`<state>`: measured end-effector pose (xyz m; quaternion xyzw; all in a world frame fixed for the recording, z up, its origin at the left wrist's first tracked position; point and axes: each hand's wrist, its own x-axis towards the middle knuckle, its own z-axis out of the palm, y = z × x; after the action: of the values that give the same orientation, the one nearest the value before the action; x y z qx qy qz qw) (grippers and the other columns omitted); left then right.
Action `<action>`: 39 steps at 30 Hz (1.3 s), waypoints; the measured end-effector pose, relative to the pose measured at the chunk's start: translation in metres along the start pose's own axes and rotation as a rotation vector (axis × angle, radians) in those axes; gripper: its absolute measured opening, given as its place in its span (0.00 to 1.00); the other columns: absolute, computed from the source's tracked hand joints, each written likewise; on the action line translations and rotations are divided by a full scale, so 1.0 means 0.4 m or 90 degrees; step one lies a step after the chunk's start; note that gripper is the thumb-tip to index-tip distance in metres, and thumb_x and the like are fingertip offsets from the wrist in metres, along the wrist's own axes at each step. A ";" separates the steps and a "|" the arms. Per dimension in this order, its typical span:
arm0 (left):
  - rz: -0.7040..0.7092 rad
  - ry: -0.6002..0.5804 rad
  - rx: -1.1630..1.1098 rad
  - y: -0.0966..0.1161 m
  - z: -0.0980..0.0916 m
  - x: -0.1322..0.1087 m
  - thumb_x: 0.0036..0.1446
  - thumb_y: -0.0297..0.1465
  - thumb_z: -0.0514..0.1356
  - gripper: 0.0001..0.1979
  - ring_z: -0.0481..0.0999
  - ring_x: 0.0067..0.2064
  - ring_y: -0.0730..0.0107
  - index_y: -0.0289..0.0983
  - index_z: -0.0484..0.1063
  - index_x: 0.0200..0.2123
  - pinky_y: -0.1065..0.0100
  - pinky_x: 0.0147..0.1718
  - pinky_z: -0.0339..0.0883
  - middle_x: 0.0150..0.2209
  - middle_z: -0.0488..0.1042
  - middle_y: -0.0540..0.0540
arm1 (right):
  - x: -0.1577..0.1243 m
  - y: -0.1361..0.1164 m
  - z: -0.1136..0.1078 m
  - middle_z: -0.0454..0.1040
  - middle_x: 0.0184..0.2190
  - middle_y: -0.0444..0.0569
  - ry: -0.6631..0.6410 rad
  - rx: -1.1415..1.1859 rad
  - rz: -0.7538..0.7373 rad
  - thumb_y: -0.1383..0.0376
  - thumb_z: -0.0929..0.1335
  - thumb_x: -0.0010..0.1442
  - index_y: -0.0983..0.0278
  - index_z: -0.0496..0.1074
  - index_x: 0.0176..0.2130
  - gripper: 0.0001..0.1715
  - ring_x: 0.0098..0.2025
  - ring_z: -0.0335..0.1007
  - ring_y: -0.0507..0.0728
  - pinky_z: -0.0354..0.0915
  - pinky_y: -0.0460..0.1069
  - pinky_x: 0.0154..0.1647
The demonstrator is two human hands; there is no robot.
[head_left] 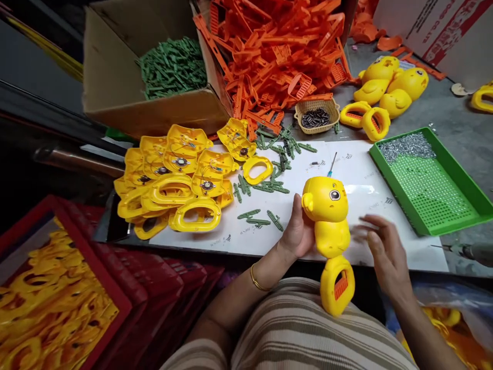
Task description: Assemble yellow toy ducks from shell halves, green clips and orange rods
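My left hand (298,231) grips a yellow plastic duck toy (332,239) from its left side, with the fingers behind it. The duck has a round head with a printed eye, a body, and a ring handle at the bottom with an orange ridged piece inside. To its right is my right hand (385,252), holding nothing, fingers apart and partly blurred. Just past the duck's head a thin screwdriver (332,167) lies on the white sheet (358,205). Loose green plastic strips (259,221) are scattered left of the toy.
Opened yellow duck shells (181,162) are heaped at left. Behind are a cardboard box (154,110) of green strips, an orange parts pile (285,51) and a small basket (318,126). A green tray (458,218) holds screws; finished-looking ducks (404,87) and a power driver's tip (466,251) are right.
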<state>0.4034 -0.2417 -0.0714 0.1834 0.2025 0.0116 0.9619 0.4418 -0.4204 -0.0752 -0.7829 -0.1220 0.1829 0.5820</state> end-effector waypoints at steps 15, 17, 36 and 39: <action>-0.048 -0.011 -0.017 0.023 0.007 -0.022 0.50 0.46 0.68 0.26 0.75 0.57 0.49 0.35 0.76 0.47 0.57 0.58 0.68 0.45 0.80 0.40 | 0.144 -0.126 0.118 0.70 0.52 0.55 -0.065 -0.258 -0.323 0.47 0.75 0.51 0.61 0.65 0.59 0.42 0.54 0.66 0.65 0.65 0.62 0.56; -0.024 0.010 -0.023 0.015 0.009 -0.028 0.53 0.44 0.67 0.24 0.75 0.56 0.50 0.36 0.75 0.49 0.57 0.57 0.68 0.45 0.80 0.42 | 0.140 -0.124 0.122 0.71 0.51 0.54 -0.066 -0.225 -0.326 0.47 0.75 0.51 0.60 0.66 0.57 0.40 0.54 0.67 0.64 0.65 0.61 0.56; -0.042 0.059 -0.082 -0.020 -0.010 -0.009 0.52 0.47 0.65 0.22 0.75 0.56 0.49 0.36 0.76 0.43 0.56 0.56 0.69 0.41 0.80 0.42 | 0.120 -0.113 0.129 0.70 0.49 0.53 -0.054 -0.274 -0.308 0.49 0.75 0.53 0.55 0.71 0.54 0.32 0.52 0.67 0.64 0.67 0.62 0.54; -0.087 0.071 -0.113 -0.014 -0.010 0.006 0.55 0.48 0.61 0.22 0.76 0.54 0.50 0.35 0.77 0.40 0.57 0.54 0.70 0.37 0.80 0.42 | 0.121 -0.118 0.136 0.69 0.48 0.54 -0.087 -0.334 -0.291 0.46 0.74 0.53 0.56 0.71 0.55 0.34 0.52 0.67 0.65 0.67 0.62 0.53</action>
<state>0.4038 -0.2455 -0.0778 0.0826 0.2659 -0.0260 0.9601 0.4634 -0.3400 -0.0511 -0.8440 -0.3759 0.0622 0.3775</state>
